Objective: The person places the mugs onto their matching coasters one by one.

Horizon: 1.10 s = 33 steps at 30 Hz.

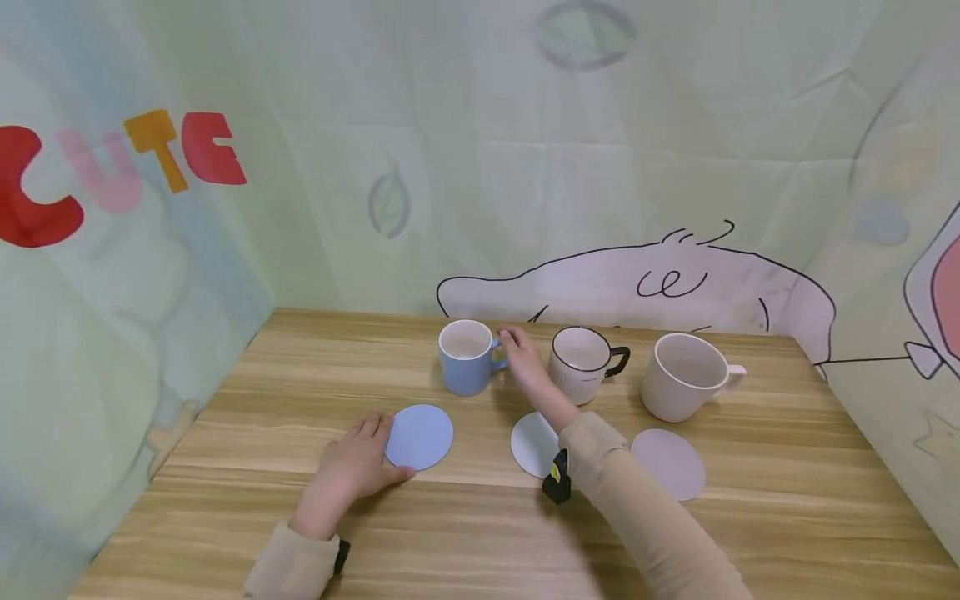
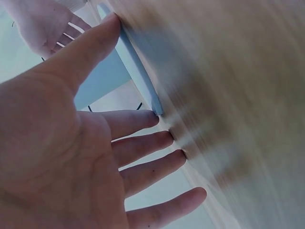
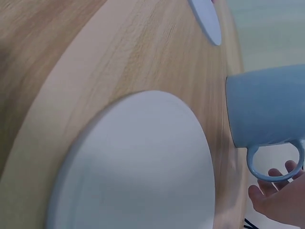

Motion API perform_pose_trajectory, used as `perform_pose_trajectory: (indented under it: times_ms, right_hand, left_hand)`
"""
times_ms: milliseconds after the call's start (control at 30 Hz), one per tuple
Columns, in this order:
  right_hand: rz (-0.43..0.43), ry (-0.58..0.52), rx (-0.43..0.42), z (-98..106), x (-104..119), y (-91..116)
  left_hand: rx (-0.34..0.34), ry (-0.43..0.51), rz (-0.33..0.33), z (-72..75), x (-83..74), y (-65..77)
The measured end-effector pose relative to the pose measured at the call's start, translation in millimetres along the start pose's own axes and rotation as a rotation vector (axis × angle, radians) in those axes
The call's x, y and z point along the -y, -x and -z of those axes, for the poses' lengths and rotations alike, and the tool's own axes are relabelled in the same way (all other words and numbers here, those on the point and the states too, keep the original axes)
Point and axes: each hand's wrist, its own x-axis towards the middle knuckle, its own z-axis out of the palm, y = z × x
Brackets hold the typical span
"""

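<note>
A light blue round coaster point(image 1: 419, 437) lies flat on the table, and my left hand point(image 1: 363, 454) is at its left side. In the left wrist view the thumb and index fingertip touch the coaster's edge point(image 2: 138, 71), fingers spread and fairly straight. Behind it stands a blue mug point(image 1: 466, 358), upright, white inside, its handle point(image 1: 500, 355) facing right. My right hand point(image 1: 527, 364) reaches to that handle. In the right wrist view its fingers point(image 3: 276, 191) are loosely bent right beside the handle loop, not wrapped round it.
A white mug point(image 1: 580, 365) with black rim and handle stands right of my right hand, and a larger pale pink mug point(image 1: 678, 379) farther right. A pale coaster point(image 1: 532, 444) and a mauve coaster point(image 1: 669, 463) lie in front. A printed curtain point(image 1: 420, 142) hangs behind the wooden table point(image 1: 450, 542).
</note>
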Motion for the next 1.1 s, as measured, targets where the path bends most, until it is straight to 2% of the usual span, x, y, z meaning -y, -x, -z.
perform_pose_trajectory:
  times_ms: [600, 1100]
  right_hand:
    - [-0.138, -0.219, -0.014, -10.0, -10.5, -7.8]
    - [-0.112, -0.168, -0.036, -14.6, -11.4, -10.8]
  left_hand:
    - [0.010, 0.006, 0.013, -0.4, -1.2, 0.3]
    - [0.018, 0.005, 0.018, 1.9, -2.5, 2.3]
